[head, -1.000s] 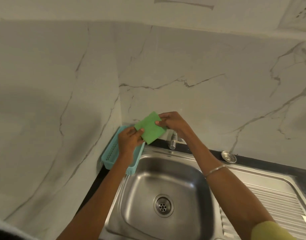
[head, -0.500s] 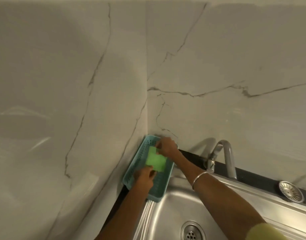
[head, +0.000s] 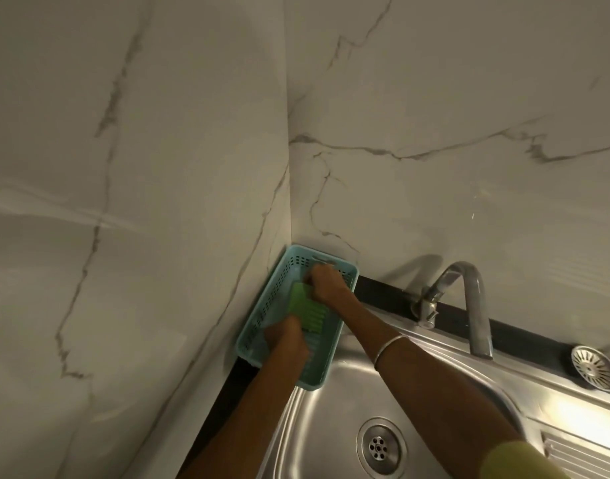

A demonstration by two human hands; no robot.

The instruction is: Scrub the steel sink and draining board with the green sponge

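Left hand point(head: 287, 335) rests in the near end of the perforated turquoise plastic basket point(head: 262, 309) at the desk's far left corner, fingers curled at the flat green sponge point(head: 305, 309); I can't tell if it grips. Right hand point(head: 326, 283), curled, pinches the sponge's far edge. I judge scrubbing unstarted: next I'd lift the sponge out to the steel sink point(head: 334, 416) and ribbed draining board point(head: 586, 451).

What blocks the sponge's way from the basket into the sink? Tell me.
Nothing visible. The green sponge lies in the teal basket, with the left hand and right hand on it. The sink lies open just below the basket; only the basket's low wall must be cleared.
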